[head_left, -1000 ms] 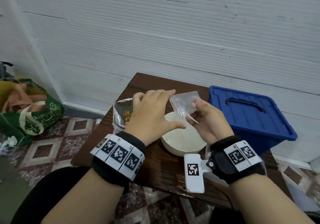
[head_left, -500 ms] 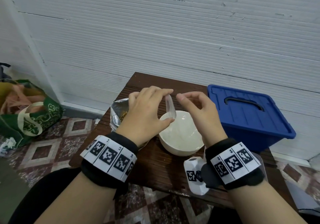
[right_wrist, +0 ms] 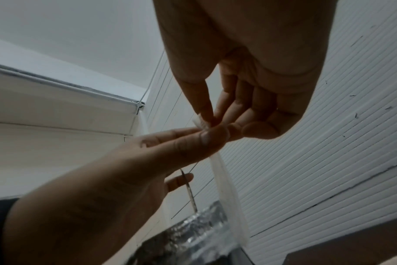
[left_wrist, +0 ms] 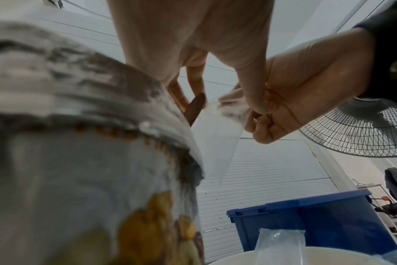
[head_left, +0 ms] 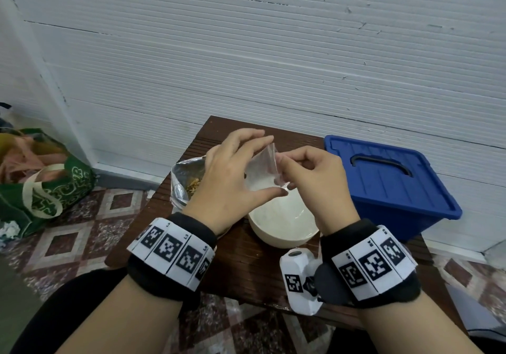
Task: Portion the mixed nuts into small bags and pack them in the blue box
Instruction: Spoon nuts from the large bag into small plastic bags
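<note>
A small clear bag (head_left: 261,171) hangs empty above the white bowl (head_left: 282,233). My left hand (head_left: 269,166) holds it between fingertips at its top edge and thumb at its lower corner. My right hand (head_left: 283,172) pinches the bag's right edge with thumb and forefinger. In the right wrist view both hands' fingertips (right_wrist: 212,125) meet at the top of the bag (right_wrist: 227,197). The open foil bag of mixed nuts (head_left: 189,181) stands left of the bowl, behind my left hand. The blue box (head_left: 388,183) sits at the right with its lid on.
The brown slatted table (head_left: 246,266) is small, and the bowl sits near its front edge. Another clear bag (left_wrist: 279,240) lies in the bowl. A green shopping bag (head_left: 46,189) stands on the tiled floor at the left. A white panelled wall is close behind, and a fan (left_wrist: 363,129) stands to the right.
The bag went from lying on my right fingers to edge-on between both hands, and now faces me with both hands on its edges. My left hand has taken hold of it.
</note>
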Demonstrator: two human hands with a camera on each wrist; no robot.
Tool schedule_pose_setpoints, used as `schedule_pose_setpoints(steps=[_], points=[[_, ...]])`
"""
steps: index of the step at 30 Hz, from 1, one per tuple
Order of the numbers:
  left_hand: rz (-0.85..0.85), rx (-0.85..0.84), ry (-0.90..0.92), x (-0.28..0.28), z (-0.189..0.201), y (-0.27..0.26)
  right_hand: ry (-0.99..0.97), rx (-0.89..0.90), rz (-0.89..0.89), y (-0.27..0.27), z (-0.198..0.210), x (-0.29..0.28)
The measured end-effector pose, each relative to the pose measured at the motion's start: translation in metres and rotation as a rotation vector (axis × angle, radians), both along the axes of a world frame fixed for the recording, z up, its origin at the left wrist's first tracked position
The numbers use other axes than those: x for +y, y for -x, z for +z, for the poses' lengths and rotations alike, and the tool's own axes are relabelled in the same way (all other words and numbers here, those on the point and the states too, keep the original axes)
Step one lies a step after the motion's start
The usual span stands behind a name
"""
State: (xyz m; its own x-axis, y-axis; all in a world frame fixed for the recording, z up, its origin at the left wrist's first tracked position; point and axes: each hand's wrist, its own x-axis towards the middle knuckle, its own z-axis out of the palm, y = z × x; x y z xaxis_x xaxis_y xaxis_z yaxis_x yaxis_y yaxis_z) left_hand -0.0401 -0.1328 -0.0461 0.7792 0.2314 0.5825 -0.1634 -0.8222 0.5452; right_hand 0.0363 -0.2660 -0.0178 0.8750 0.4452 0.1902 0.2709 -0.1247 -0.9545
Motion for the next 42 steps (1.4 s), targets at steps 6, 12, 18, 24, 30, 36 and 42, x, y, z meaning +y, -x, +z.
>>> schedule_pose_setpoints(steps=[6,12,18,24,30,36,42], points=[[-0.024,-0.114,0.036,-0.003,0.004,0.001,-0.135,0.086,0.037,0.003,0.010,-0.002],[-0.015,-0.153,-0.008,-0.004,0.011,0.004,0.012,-0.190,0.077,0.009,0.014,-0.003],[-0.012,-0.173,-0.037,-0.002,0.013,0.005,0.024,-0.247,0.047,0.011,0.018,-0.004],[0.013,-0.199,0.017,-0.007,0.017,0.007,-0.071,-0.154,0.058,0.009,0.020,-0.004],[0.062,-0.245,0.052,-0.011,0.020,0.009,-0.088,-0.032,0.089,0.009,0.024,-0.006],[0.074,-0.289,0.024,-0.009,0.018,0.010,-0.062,-0.052,0.079,0.011,0.028,-0.009],[0.058,-0.378,-0.026,-0.009,0.027,0.013,-0.168,-0.179,0.120,0.016,0.034,-0.012]])
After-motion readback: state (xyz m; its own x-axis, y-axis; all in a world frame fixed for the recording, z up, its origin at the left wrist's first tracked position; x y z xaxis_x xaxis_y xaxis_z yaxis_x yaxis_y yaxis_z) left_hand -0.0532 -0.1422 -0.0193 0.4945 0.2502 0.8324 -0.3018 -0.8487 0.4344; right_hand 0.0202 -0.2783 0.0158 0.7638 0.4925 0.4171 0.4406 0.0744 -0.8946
